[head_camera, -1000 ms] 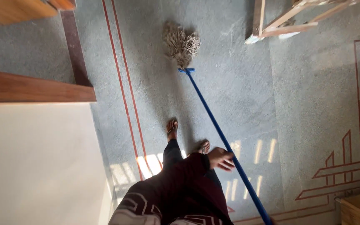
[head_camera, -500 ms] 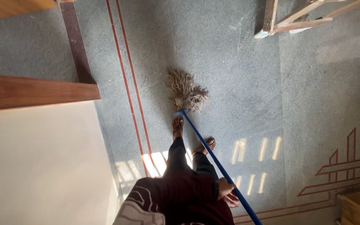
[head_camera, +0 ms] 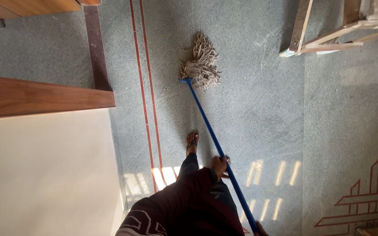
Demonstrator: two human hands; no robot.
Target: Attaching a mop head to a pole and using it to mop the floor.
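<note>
A string mop with a tan head (head_camera: 200, 63) lies on the grey stone floor ahead of me, on a long blue handle (head_camera: 203, 114). My left hand (head_camera: 218, 165), coming out of a dark sleeve, is closed around the middle of the handle. My right hand (head_camera: 259, 229) shows only as a sliver at the bottom edge, at the near end of the handle; its grip is hard to make out. My sandalled foot (head_camera: 192, 142) stands just left of the handle.
A wooden ledge (head_camera: 44, 94) over a white surface (head_camera: 44, 175) fills the left side. A pale wooden frame (head_camera: 318, 41) stands on the floor at the top right. Two red inlay lines (head_camera: 147, 87) run along the floor, and sunlight patches (head_camera: 276, 175) fall near my feet.
The mop head was drawn in close to my feet, then pushed back out across the floor. My left hand shifted forward with the handle.
</note>
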